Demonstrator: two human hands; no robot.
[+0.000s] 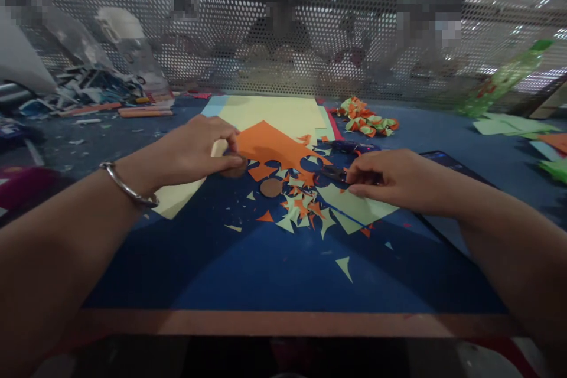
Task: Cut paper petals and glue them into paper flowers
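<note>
My left hand [201, 150] is closed in a pinch, with a brown round disc [235, 172] under the thumb. Just right of it lies an orange paper sheet [270, 144] with round bites cut from its near edge. A second brown disc [271, 188] rests flat on the blue tabletop, beside a heap of green and orange paper scraps [301, 204]. The curled fingers of my right hand [376, 177] close on the end of a dark tool [333, 173], its kind unclear. Under that hand is a pale green paper piece [354, 207].
Behind the orange sheet spreads pale yellow paper [270, 109]. A dark blue tool [354, 146] and curled paper pieces [372, 124] lie behind my right hand. A phone-like dark slab [447, 230] sits under my right forearm. Bottles [142, 59] stand before a perforated metal screen [283, 71].
</note>
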